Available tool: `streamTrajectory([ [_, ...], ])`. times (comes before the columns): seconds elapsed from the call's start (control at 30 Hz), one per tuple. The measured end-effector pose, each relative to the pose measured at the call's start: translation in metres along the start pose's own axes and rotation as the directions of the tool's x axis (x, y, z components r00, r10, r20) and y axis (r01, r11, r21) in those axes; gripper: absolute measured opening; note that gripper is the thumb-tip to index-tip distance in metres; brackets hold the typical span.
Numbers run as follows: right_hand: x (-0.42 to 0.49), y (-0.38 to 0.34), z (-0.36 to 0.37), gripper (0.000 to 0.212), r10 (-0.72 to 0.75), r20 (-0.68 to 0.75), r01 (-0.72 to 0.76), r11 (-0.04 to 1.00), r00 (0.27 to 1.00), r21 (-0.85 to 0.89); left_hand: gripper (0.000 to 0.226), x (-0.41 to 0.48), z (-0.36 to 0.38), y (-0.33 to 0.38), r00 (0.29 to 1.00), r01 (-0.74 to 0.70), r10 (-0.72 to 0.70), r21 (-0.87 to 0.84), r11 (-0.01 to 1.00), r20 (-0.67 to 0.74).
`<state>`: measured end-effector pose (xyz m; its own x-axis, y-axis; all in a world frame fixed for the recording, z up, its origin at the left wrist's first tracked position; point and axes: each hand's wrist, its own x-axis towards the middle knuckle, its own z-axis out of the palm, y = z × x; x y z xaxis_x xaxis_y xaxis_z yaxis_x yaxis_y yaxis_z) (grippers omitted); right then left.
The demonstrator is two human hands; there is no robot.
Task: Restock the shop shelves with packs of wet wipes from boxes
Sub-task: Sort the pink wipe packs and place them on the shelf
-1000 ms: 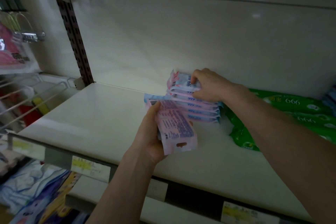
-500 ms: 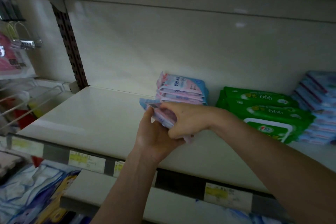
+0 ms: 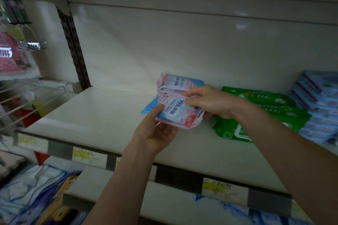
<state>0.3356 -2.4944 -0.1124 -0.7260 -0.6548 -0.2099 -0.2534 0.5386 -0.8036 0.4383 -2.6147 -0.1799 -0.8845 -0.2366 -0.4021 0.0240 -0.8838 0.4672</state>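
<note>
A pink and blue wet wipes pack [image 3: 173,113], printed face up, is held between both hands just above the white shelf [image 3: 95,113]. My left hand [image 3: 155,129] grips its near left end from below, thumb on top. My right hand [image 3: 210,104] pinches its far right end, fingers over the top. Behind it, a short stack of the same pink and blue packs [image 3: 178,84] lies on the shelf near the back panel.
Green wet wipes packs [image 3: 256,115] are stacked to the right, with blue and pink packs [image 3: 320,104] beyond them. Price labels [image 3: 87,155] line the shelf's front edge. A wire rack [image 3: 27,97] and hanging goods stand at the left. More goods lie on the lower shelf.
My right hand left the stack and came to the pack in my left hand. The pack was turned from its printed back to face up. The view shifted right.
</note>
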Motion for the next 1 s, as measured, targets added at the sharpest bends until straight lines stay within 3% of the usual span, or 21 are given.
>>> streamTrajectory([
  [0.13, 0.002, 0.0, 0.0, 0.018, 0.001, -0.02, -0.001, 1.0, 1.0, -0.014, 0.016, -0.002, 0.004, -0.002, 0.997, -0.044, 0.04, 0.053, 0.998, 0.065],
  [0.27, 0.006, -0.002, 0.008, 0.024, 0.024, 0.015, -0.023, 0.998, 1.0, -0.065, 0.019, -0.002, 0.013, -0.001, 0.972, -0.019, -0.042, 0.258, 0.966, 0.232],
  [0.33, 0.014, -0.002, 0.012, 0.031, 0.021, -0.051, -0.02, 1.0, 0.998, 0.01, 0.017, -0.002, 0.018, 0.001, 0.967, -0.019, -0.069, 0.34, 0.94, 0.243],
  [0.4, 0.022, -0.003, 0.016, 0.025, -0.012, -0.197, 0.034, 0.993, 0.98, 0.109, 0.015, -0.002, 0.019, 0.003, 0.963, -0.01, -0.093, 0.38, 0.925, 0.253],
  [0.47, 0.029, -0.006, 0.015, 0.015, 0.003, -0.324, 0.087, 0.96, 0.946, 0.265, 0.021, -0.001, 0.016, 0.008, 0.964, 0.001, -0.111, 0.415, 0.91, 0.242],
  [0.53, 0.034, -0.008, 0.009, 0.021, 0.05, -0.358, 0.122, 0.888, 0.933, 0.443, 0.029, 0.003, 0.012, 0.016, 0.973, -0.016, -0.083, 0.419, 0.908, 0.216],
  [0.67, 0.034, -0.008, -0.009, 0.026, 0.093, -0.391, 0.141, 0.837, 0.916, 0.529, 0.002, 0.024, 0.019, 0.044, 0.997, -0.072, 0.054, 0.372, 0.925, 0.059],
  [0.7, 0.033, -0.007, -0.014, 0.021, 0.115, -0.394, 0.139, 0.817, 0.912, 0.56, 0.008, 0.03, 0.025, 0.051, 0.995, -0.096, 0.093, 0.406, 0.909, 0.029],
  [0.77, 0.033, -0.003, -0.023, 0.011, 0.171, -0.411, 0.129, 0.784, 0.895, 0.607, 0.014, 0.044, 0.041, 0.065, 0.984, -0.16, 0.175, 0.509, 0.846, 0.019],
  [0.87, 0.039, 0.006, -0.036, 0.015, 0.221, -0.44, 0.125, 0.765, 0.87, 0.631, 0.014, 0.066, 0.069, 0.08, 0.95, -0.243, 0.31, 0.686, 0.686, 0.027],
  [1.0, 0.046, 0.015, -0.045, 0.014, 0.232, -0.39, 0.029, 0.828, 0.891, 0.56, 0.015, 0.095, 0.086, 0.092, 0.861, -0.25, 0.508, 0.885, 0.394, 0.018],
])
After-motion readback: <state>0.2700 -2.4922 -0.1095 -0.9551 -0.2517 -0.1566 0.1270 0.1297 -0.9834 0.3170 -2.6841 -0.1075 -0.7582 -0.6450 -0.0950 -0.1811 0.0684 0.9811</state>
